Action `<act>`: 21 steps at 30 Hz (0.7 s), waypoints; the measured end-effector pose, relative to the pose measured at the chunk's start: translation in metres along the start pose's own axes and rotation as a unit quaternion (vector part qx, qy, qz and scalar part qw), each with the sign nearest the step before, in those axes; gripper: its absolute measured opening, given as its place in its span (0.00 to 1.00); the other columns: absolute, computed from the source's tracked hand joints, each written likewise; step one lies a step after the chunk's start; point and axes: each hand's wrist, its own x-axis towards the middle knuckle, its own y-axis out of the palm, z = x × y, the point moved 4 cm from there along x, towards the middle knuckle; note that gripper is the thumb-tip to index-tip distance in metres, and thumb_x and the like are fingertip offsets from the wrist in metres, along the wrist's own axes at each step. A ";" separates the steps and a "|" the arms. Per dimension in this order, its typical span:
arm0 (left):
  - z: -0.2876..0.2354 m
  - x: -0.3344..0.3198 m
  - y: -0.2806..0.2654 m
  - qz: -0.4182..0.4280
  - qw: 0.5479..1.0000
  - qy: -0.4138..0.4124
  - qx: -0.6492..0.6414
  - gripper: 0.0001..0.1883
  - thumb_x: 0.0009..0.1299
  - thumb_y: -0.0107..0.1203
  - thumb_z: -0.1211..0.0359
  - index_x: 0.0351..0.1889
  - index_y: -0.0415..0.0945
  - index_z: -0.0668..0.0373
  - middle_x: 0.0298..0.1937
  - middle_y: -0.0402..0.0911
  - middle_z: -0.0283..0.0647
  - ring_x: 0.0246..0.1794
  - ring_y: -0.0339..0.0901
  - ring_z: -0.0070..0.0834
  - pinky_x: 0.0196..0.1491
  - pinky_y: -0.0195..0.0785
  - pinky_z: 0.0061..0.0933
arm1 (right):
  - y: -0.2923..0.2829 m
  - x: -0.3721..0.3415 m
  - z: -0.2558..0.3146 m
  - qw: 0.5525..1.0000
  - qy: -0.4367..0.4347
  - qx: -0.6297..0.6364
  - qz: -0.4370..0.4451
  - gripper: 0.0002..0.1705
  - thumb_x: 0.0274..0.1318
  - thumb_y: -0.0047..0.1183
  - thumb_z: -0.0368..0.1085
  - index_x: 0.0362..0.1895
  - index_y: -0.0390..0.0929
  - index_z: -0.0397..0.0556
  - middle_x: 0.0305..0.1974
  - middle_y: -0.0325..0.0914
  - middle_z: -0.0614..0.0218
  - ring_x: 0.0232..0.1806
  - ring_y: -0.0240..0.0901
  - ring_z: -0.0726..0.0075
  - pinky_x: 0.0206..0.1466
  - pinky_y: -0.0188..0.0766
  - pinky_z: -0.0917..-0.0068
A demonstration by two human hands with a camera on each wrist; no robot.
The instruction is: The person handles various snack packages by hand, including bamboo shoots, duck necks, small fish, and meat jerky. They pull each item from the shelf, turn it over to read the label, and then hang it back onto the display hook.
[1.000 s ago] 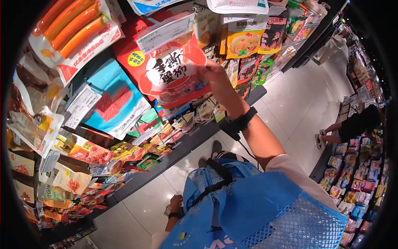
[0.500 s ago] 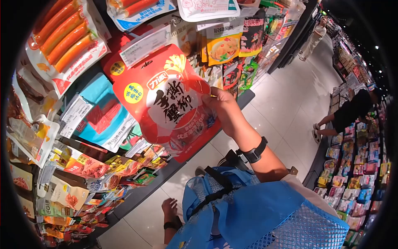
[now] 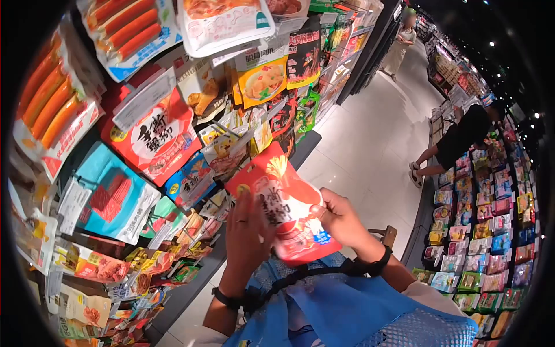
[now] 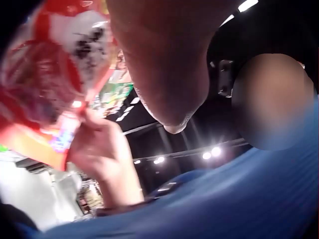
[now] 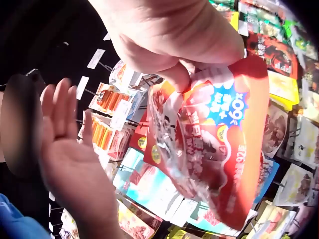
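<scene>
My right hand pinches the right edge of a red bag of crab sticks between thumb and fingers, in front of my waist. Black lettering on a white patch marks its front, and the right wrist view shows the bag tilted, its clear window catching light. At the bag's left side in the head view is my left hand. The right wrist view shows that left hand with palm up and fingers straight, holding nothing. Another red crab stick bag hangs on the rack, partly under a price tag.
The rack to my left holds a blue bag, sausage packs and a yellow pouch. Across the tiled aisle stand shelves of small packets. A person in black bends beside them; another person stands farther off.
My right hand has drawn the red bag away from the rack, down towards my body. From low at my side, the left hand has come up beside the bag. The view has swung right.
</scene>
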 end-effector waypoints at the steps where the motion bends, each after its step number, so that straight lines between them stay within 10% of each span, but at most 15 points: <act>1: 0.028 -0.016 0.026 0.014 0.995 -0.089 -0.048 0.16 0.67 0.58 0.70 0.53 0.75 0.60 0.59 0.78 0.45 0.54 0.80 0.35 0.59 0.71 0.42 | -0.026 0.000 -0.009 0.994 -0.008 -0.104 -0.032 0.05 0.67 0.49 0.31 0.42 0.75 0.42 0.32 0.76 0.75 0.30 0.69 0.81 0.35 0.68 0.77; 3: 0.053 -0.056 0.045 0.117 0.921 -0.253 -0.271 0.17 0.71 0.56 0.68 0.55 0.73 0.66 0.54 0.81 0.50 0.50 0.83 0.37 0.55 0.73 0.38 | -0.057 -0.001 -0.029 0.995 0.064 0.026 -0.078 0.05 0.67 0.49 0.32 0.38 0.73 0.43 0.29 0.73 0.76 0.25 0.66 0.80 0.31 0.65 0.78; 5: 0.041 -0.063 0.042 0.042 0.852 -0.242 -0.461 0.20 0.72 0.55 0.65 0.59 0.71 0.67 0.50 0.83 0.50 0.51 0.82 0.33 0.55 0.73 0.34 | -0.055 0.004 -0.031 0.994 0.032 0.077 -0.074 0.06 0.69 0.48 0.34 0.39 0.73 0.44 0.31 0.73 0.76 0.29 0.65 0.82 0.35 0.64 0.80; 8: 0.029 -0.057 0.037 0.057 0.832 -0.223 -0.506 0.24 0.70 0.58 0.64 0.60 0.71 0.67 0.48 0.83 0.47 0.49 0.82 0.34 0.53 0.73 0.34 | -0.023 0.020 -0.031 0.988 -0.002 0.156 -0.007 0.07 0.70 0.48 0.35 0.44 0.73 0.44 0.36 0.75 0.74 0.36 0.68 0.83 0.41 0.67 0.79; 9: 0.035 -0.050 0.037 0.224 0.845 -0.265 -0.406 0.25 0.67 0.60 0.63 0.59 0.71 0.68 0.46 0.83 0.45 0.46 0.81 0.32 0.50 0.73 0.34 | -0.007 0.023 -0.031 0.983 -0.003 0.181 0.021 0.09 0.70 0.48 0.35 0.46 0.74 0.43 0.38 0.76 0.73 0.38 0.69 0.83 0.43 0.68 0.79; 12: 0.019 -0.031 0.022 -0.032 0.764 -0.264 -0.588 0.16 0.71 0.54 0.69 0.54 0.72 0.65 0.44 0.83 0.38 0.40 0.81 0.24 0.43 0.75 0.27 | 0.031 0.038 0.000 0.965 0.002 0.257 0.053 0.17 0.69 0.49 0.34 0.59 0.69 0.43 0.47 0.77 0.70 0.44 0.71 0.82 0.48 0.70 0.78; 15: 0.007 -0.015 0.004 -0.108 0.725 -0.266 -0.625 0.14 0.70 0.54 0.74 0.53 0.75 0.67 0.46 0.82 0.38 0.44 0.78 0.23 0.45 0.73 0.25 | 0.044 0.061 0.024 0.978 -0.064 0.189 0.060 0.31 0.64 0.51 0.29 0.70 0.57 0.45 0.57 0.73 0.70 0.47 0.73 0.79 0.45 0.73 0.77; 21: 0.009 0.005 -0.031 -0.208 0.776 -0.236 -0.547 0.13 0.69 0.55 0.77 0.51 0.74 0.71 0.44 0.82 0.40 0.44 0.79 0.24 0.47 0.74 0.24 | 0.063 0.101 0.049 0.947 -0.061 0.252 0.188 0.33 0.59 0.58 0.26 0.67 0.62 0.46 0.49 0.77 0.69 0.42 0.74 0.81 0.36 0.72 0.82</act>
